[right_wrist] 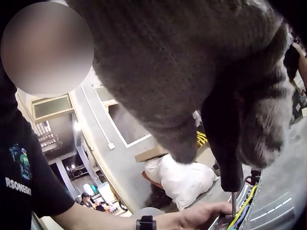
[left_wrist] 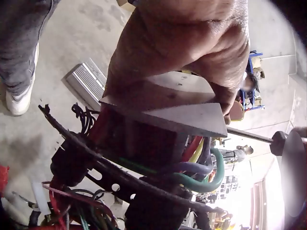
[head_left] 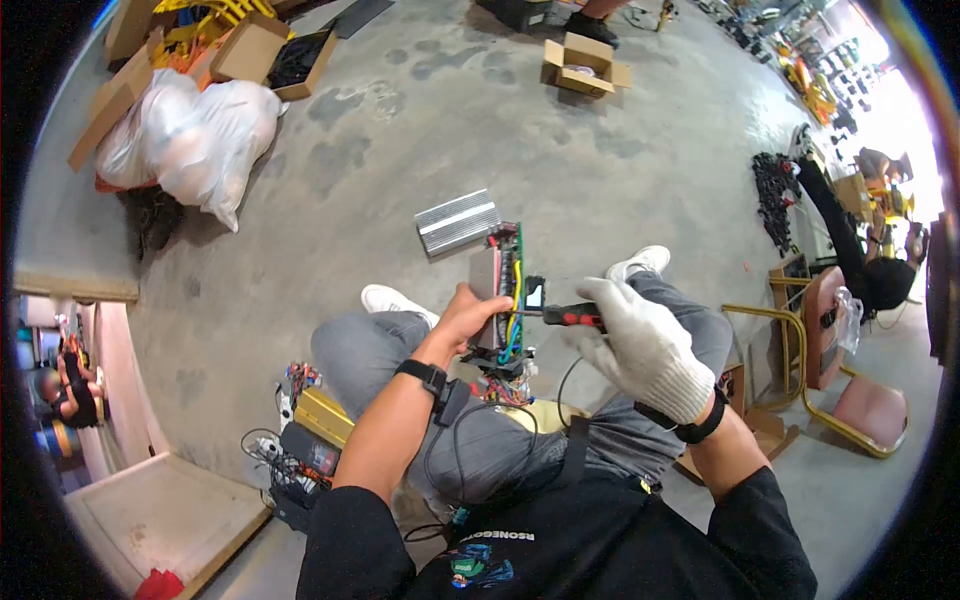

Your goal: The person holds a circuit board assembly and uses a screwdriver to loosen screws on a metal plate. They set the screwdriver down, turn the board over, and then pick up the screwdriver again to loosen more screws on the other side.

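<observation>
A grey concrete floor [head_left: 330, 225] spread wide.
A bulging white bag [head_left: 205, 140] sat beside cardboard boxes [head_left: 245, 48] at upper left, an open carton [head_left: 578, 80] stood at top, a gold-framed chair [head_left: 872, 408] at right.

A screwdriver [head_left: 574, 315], wired device [head_left: 517, 288] and concrete floor [head_left: 330, 235] (grey, stained) show a workshop.

A black short-sleeved shirt [head_left: 590, 530] carries white lettering [head_left: 503, 536] and a small print [head_left: 478, 568], perhaps a blue-and-green figure; the jeans [head_left: 368, 352] are faded grey, the shoes [head_left: 642, 262] white. A white knitted glove [head_left: 678, 385] covers the right hand [head_left: 642, 345], above black wrist straps [head_left: 712, 422].
</observation>
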A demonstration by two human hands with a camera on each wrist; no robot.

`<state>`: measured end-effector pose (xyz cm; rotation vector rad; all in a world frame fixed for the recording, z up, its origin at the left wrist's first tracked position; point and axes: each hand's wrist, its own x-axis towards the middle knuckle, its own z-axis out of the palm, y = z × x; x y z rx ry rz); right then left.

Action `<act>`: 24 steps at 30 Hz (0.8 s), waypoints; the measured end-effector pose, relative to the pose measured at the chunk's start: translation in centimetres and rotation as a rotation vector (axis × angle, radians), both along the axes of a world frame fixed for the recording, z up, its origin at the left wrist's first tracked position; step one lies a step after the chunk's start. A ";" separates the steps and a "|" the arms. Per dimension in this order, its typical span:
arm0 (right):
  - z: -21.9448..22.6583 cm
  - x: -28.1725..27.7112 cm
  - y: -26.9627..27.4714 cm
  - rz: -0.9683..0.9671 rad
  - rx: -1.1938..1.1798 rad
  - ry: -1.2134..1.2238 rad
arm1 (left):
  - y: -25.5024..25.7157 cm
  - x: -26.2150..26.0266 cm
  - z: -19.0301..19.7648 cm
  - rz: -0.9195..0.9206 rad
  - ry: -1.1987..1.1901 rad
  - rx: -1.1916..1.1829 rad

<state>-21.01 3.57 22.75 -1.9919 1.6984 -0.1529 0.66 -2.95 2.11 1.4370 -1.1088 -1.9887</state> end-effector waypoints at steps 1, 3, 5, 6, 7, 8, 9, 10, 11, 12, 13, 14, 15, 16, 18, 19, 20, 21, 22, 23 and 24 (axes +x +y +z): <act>0.4 0.1 0.2 0.053 -0.036 -0.066 | 0.0 0.0 1.7 -0.014 -0.043 0.048; 0.6 -0.3 0.0 0.154 -0.023 -0.199 | -0.2 0.1 1.2 -0.016 -0.050 0.054; -0.7 -0.9 0.2 0.263 -0.131 -0.133 | -0.1 0.0 0.4 0.001 -0.030 0.041; -0.8 -0.7 0.3 0.276 -0.156 -0.133 | 0.0 0.0 -0.1 0.023 -0.018 0.037; -0.6 -0.3 0.3 0.273 -0.160 -0.127 | 0.0 0.0 -0.9 0.030 -0.006 0.035; -0.3 0.4 0.3 0.124 -0.048 -0.042 | 0.2 -0.1 -1.8 0.026 -0.004 0.033; -0.1 0.7 0.2 -0.029 0.063 0.036 | 0.2 -0.1 -1.6 0.035 -0.050 0.034; -0.2 0.6 0.3 -0.046 0.060 0.030 | -0.1 0.0 -1.4 0.034 -0.099 0.034; -0.5 0.5 0.4 -0.048 0.003 0.022 | -0.3 0.4 -1.3 -0.045 -0.110 0.057; -0.7 0.3 0.3 -0.044 -0.057 0.016 | -0.5 0.4 -1.6 -0.056 -0.115 0.051; 0.2 0.3 0.2 -0.022 -0.033 -0.007 | -0.3 0.5 -2.4 -0.036 -0.084 0.050; 0.2 0.1 0.1 -0.023 -0.036 -0.009 | 0.0 0.5 -3.0 -0.009 -0.050 0.048; 0.2 -0.1 0.2 0.080 -0.093 -0.095 | 0.1 0.3 -3.2 0.019 -0.019 0.029; 0.2 -0.3 0.1 0.187 -0.152 -0.179 | 0.0 0.4 -3.3 0.024 -0.016 0.026; 0.0 -0.4 0.3 0.244 -0.171 -0.189 | -0.1 0.6 -3.2 -0.023 -0.029 0.053; -0.1 -0.3 0.2 0.208 -0.116 -0.179 | -0.1 0.6 -2.9 -0.017 -0.029 0.051; -0.2 -0.2 0.1 0.171 -0.062 -0.170 | -0.1 0.4 -2.6 -0.019 -0.058 0.061; -0.3 -0.1 0.1 0.176 -0.067 -0.173 | -0.2 0.3 -2.2 -0.022 -0.089 0.069; -0.4 0.2 0.2 0.071 -0.031 -0.105 | -0.3 0.4 -1.9 -0.020 -0.094 0.064; -0.4 0.3 0.2 -0.039 0.006 -0.038 | -0.3 0.4 -1.6 -0.026 -0.046 0.074; 0.0 0.4 0.2 -0.044 0.002 -0.041 | -0.3 0.4 -1.4 -0.034 0.002 0.084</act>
